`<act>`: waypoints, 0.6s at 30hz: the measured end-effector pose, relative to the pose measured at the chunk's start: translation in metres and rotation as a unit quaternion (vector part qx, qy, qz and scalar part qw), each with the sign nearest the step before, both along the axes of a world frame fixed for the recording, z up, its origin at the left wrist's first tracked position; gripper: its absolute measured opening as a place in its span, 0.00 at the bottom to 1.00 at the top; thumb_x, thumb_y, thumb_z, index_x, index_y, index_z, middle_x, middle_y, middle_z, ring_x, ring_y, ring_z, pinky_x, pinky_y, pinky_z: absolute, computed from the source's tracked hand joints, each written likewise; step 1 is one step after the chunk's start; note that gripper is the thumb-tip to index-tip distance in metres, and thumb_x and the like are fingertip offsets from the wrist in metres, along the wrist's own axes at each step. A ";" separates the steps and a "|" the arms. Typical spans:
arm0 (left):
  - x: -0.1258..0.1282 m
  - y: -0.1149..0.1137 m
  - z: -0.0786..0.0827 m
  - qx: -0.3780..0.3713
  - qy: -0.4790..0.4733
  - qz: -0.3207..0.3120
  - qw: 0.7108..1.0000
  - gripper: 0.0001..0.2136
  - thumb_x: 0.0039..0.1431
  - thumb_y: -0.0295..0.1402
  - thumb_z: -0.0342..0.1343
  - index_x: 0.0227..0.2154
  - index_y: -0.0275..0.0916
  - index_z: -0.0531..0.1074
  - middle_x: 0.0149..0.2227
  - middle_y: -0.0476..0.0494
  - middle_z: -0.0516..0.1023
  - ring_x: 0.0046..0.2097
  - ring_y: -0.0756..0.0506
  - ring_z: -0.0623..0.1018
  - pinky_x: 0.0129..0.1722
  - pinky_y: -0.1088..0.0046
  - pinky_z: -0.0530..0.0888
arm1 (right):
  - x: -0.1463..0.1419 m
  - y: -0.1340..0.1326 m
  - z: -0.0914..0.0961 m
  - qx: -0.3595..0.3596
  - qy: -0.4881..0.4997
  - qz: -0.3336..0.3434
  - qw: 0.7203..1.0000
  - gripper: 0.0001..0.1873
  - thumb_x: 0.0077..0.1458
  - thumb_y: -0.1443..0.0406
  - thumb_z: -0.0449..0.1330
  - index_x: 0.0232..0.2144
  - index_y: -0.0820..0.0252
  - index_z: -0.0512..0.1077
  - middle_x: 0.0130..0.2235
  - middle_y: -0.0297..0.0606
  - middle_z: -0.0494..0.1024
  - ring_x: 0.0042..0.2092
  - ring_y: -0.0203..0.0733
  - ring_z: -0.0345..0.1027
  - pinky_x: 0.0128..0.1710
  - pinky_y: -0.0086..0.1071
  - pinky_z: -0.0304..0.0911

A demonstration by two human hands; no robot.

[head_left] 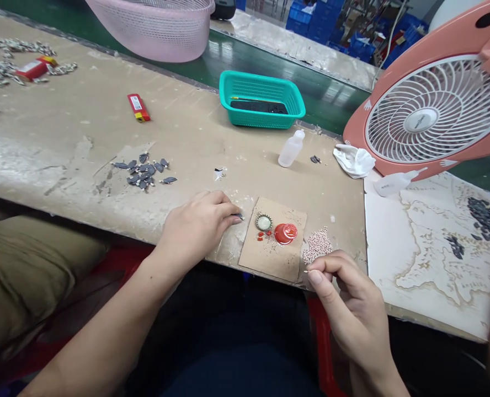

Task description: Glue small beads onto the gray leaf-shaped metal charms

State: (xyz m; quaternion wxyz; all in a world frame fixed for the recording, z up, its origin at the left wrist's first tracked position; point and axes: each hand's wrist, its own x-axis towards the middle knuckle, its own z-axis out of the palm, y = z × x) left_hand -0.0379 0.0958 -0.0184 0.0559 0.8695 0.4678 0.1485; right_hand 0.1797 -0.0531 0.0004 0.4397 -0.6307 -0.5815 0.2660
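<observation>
**Both hands pinching small pieces at the desk edge**

On my feed, the left hand [195, 227] is closed at the front edge of the desk [63, 129], its fingertips gripping a small dark piece [239, 216]. The right hand [352, 309] hovers off the desk, with thumb and forefinger pinched on a tiny pale sliver [307, 271], too small for me to identify.

Between the hands lies a square of cardboard [272, 259] holding a gold-rimmed bottle cap [264, 223] with a pale filling and a red plastic cap [286, 233] containing glossy red paste. Just beside it is a patch of pale pink beads [317, 245].

Farther back, a teal plastic basket [261, 117] holds a flat black object [258, 106], and a pink mesh basket [154, 33] sits past the desk. Dark leaf-shaped pieces [143, 172] lie scattered left of centre, and more are heaped on a stained white sheet [429, 259] at right. A red-and-yellow lighter [138, 107] carries a white label, but I can't read it from here. The lettering on the pink fan's [394, 138] hub is also illegible.
</observation>
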 end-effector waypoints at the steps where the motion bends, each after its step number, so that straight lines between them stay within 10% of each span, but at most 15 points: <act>1: 0.001 0.000 -0.001 0.016 0.006 -0.007 1.000 0.05 0.64 0.36 0.60 0.36 0.45 0.81 0.39 0.48 0.80 0.43 0.41 0.79 0.29 0.69 0.68 | 0.000 0.000 0.000 0.000 -0.001 -0.002 1.000 0.05 0.63 0.65 0.59 0.34 0.54 0.73 0.31 0.31 0.70 0.33 0.35 0.64 0.32 0.31 0.60; 9: -0.011 0.001 -0.010 0.073 -0.014 -0.027 0.997 0.10 0.70 0.34 0.51 0.37 0.40 0.77 0.40 0.43 0.79 0.41 0.42 0.78 0.32 0.68 0.69 | 0.002 0.001 -0.002 0.008 -0.004 -0.019 1.000 0.04 0.64 0.65 0.59 0.34 0.54 0.72 0.32 0.30 0.70 0.34 0.34 0.64 0.34 0.29 0.60; 13: -0.014 -0.013 -0.005 -0.054 -0.255 -0.025 0.965 0.08 0.69 0.33 0.51 0.36 0.39 0.74 0.38 0.44 0.77 0.40 0.46 0.77 0.40 0.71 0.74 | 0.002 0.000 -0.005 0.016 0.002 -0.028 0.999 0.04 0.64 0.65 0.59 0.35 0.54 0.72 0.33 0.31 0.69 0.35 0.34 0.64 0.34 0.29 0.60; 15: -0.011 -0.026 -0.001 -0.248 -0.455 -0.027 0.855 0.08 0.68 0.36 0.54 0.34 0.38 0.72 0.34 0.46 0.75 0.32 0.49 0.74 0.32 0.75 0.74 | 0.000 0.000 -0.006 0.015 0.005 -0.033 0.999 0.03 0.64 0.65 0.59 0.35 0.54 0.72 0.33 0.31 0.69 0.35 0.34 0.64 0.34 0.29 0.60; 18: -0.002 -0.049 0.007 -0.515 -0.636 -0.036 0.574 0.13 0.62 0.40 0.63 0.30 0.37 0.71 0.29 0.49 0.72 0.24 0.55 0.67 0.20 0.83 0.67 | -0.004 -0.001 -0.005 0.016 0.016 -0.042 0.999 0.03 0.64 0.65 0.59 0.35 0.55 0.72 0.33 0.31 0.69 0.35 0.34 0.63 0.34 0.30 0.59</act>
